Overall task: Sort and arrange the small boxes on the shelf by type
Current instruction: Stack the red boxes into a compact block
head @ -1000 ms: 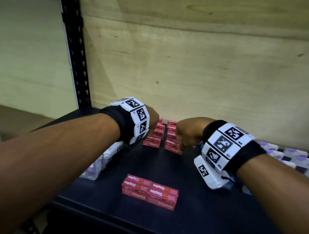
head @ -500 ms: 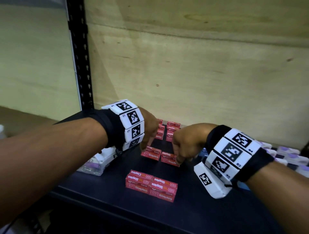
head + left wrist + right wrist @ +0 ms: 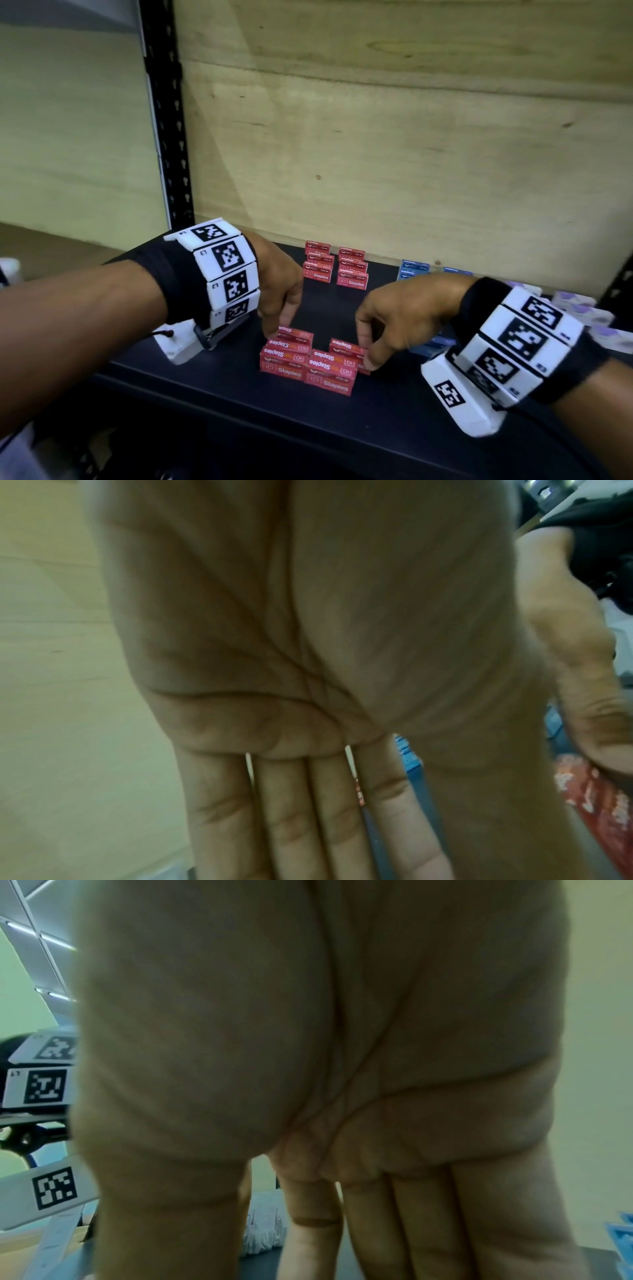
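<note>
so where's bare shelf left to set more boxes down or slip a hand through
Bare shelf runs along the front edge before the front red cluster, and between that cluster and the back red rows. The right is crowded: blue boxes and purple-white boxes. The left hand and right hand crowd the cluster's sides.

A pale plywood panel (image 3: 394, 154) stands behind the dark surface. A black perforated metal post (image 3: 164, 113) rises at its left edge, beside a yellow-green wall (image 3: 75, 137).
</note>
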